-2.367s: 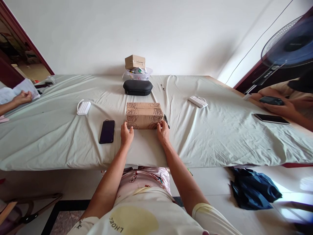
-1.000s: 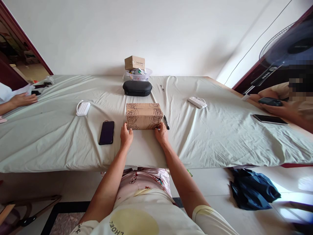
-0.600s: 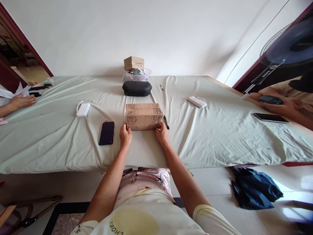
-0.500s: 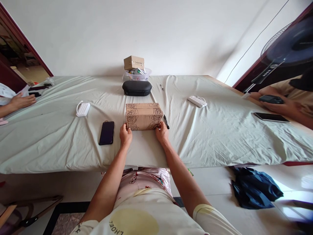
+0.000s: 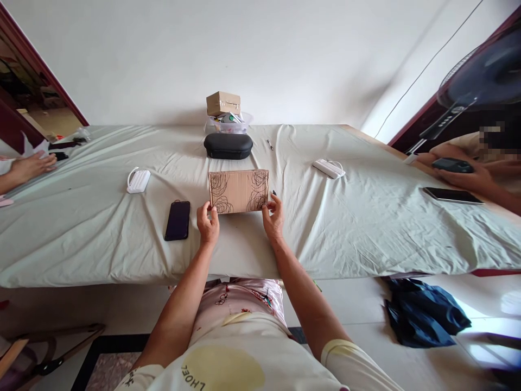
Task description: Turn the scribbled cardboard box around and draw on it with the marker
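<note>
A brown cardboard box (image 5: 239,191) with black scribbled flower patterns at its corners is tipped so that one broad face turns toward me. My left hand (image 5: 208,221) grips its lower left corner between thumb and fingers. At the lower right corner, my right hand (image 5: 273,217) pinches the box in the same way. A black marker (image 5: 274,193) lies mostly hidden behind my right hand. To the left of my left hand is a dark smartphone (image 5: 177,220), flat on the cloth.
Beyond the box sit a black zip case (image 5: 228,146), a plastic basket (image 5: 230,126) and a small carton (image 5: 223,103). White power banks (image 5: 139,181) lie on both sides. People's hands (image 5: 35,167) show at the left and right edges; a tablet (image 5: 452,195) lies at right.
The box has tilted, so its top no longer shows and the scribbled face looks toward me. My hands have shifted slightly at its lower corners, and my right fingers have lifted over the marker.
</note>
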Motion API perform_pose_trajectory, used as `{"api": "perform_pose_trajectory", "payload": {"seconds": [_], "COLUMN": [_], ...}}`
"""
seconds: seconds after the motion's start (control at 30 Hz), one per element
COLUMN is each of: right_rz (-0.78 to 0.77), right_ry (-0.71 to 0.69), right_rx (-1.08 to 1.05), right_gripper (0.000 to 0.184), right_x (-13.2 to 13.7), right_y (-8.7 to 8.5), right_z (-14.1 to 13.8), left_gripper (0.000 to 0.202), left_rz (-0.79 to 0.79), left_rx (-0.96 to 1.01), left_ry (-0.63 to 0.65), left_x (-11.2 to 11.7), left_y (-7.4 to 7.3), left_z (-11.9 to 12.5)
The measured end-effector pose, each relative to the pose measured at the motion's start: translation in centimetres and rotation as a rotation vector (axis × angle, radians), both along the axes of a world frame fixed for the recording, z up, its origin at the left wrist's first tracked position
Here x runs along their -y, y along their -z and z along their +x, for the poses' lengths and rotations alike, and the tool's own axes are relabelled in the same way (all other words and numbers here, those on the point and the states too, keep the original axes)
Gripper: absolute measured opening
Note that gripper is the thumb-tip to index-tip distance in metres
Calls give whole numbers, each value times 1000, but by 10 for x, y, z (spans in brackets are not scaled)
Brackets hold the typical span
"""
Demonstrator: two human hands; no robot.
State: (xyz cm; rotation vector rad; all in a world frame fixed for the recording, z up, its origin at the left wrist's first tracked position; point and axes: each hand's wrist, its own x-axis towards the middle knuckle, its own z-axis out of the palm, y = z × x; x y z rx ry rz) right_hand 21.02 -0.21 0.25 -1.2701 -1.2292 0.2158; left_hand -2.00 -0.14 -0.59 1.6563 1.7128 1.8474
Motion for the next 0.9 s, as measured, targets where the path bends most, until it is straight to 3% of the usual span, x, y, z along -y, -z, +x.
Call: {"api": "perform_pose_trajectory", "payload": {"seconds": [0.37,0.67,0.9], "right_rz": [80,141,219], "right_ry": [-31,-184,-526], "right_rx": [27,176,391], "right_gripper": [35,32,37], "right_x": [11,25,34], "right_y": [-11,-20,-13], "right_z": [-1,-14,-40], "left_gripper": [46,56,56], "left_rz": [92,-13,-21], "left_rx": [-24,-165,-280], "left_ry": [95,117,319], "left_x": [5,8,20], "left_y": [-7,-7,-11], "left_z": [1,3,17]}}
